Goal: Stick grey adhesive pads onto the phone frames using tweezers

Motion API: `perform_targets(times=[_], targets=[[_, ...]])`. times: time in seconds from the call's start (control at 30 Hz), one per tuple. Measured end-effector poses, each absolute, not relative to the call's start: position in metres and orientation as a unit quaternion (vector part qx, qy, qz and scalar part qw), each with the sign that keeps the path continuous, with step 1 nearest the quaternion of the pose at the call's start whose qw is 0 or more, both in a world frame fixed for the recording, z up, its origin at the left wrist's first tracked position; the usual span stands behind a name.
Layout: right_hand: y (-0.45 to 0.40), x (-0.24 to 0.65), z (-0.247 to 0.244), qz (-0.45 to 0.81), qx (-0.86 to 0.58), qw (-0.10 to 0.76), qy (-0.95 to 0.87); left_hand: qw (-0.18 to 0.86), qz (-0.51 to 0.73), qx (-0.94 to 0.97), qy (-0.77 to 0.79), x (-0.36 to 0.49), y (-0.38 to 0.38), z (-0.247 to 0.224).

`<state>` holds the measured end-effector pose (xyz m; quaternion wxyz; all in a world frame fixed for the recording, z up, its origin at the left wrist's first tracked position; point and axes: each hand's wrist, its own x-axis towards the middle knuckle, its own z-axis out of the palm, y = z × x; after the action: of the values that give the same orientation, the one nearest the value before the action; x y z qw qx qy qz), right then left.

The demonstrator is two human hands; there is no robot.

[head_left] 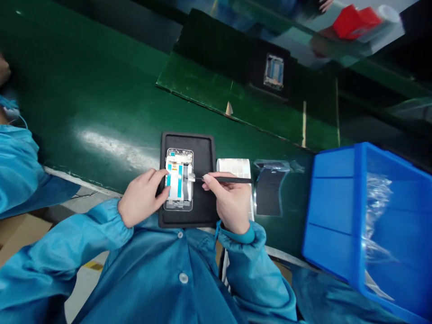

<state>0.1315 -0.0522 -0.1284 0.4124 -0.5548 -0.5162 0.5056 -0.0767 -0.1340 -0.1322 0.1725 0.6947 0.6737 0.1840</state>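
Observation:
An opened phone [174, 182], its circuit board, white battery area and blue strips exposed, lies in a black tray [204, 216]. At the phone's left edge, my left hand [143, 195] grips it with thumb and index finger set a little apart. My right hand [232, 198] is closed around black-handled tweezers [232, 180], held nearly level and pointing left. Their thin tips meet a small whitish piece [191, 177] at the phone's right edge; whether they pinch it I cannot tell.
Right of the tray are a white label sheet [234, 165] and a dark film sheet in clear plastic [269, 191]. A blue bin [337, 202] holds crumpled clear plastic. Another opened phone [274, 72] lies on a raised green board [202, 94]. A co-worker's blue sleeve [16, 166] is at left.

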Motion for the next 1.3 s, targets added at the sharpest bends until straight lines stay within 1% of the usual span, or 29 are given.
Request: perform_targets(times=[0.13, 0.33, 0.6, 1.3], targets=[[-0.047, 0.118, -0.122, 0.512, -0.559, 0.386, -0.527, 0.155, 0.199, 0.698, 0.670, -0.066, -0.134, -0.132], [-0.039, 0.103, -0.124, 0.523, -0.549, 0.355, -0.547, 0.108, 0.201, 0.725, 0.650, -0.076, -0.118, -0.135], [-0.040, 0.103, -0.130, 0.502, -0.557, 0.353, -0.559, 0.091, 0.212, 0.737, 0.636, -0.078, -0.111, -0.144], [-0.040, 0.104, -0.135, 0.484, -0.556, 0.352, -0.577, 0.085, 0.212, 0.739, 0.633, -0.078, -0.111, -0.145]])
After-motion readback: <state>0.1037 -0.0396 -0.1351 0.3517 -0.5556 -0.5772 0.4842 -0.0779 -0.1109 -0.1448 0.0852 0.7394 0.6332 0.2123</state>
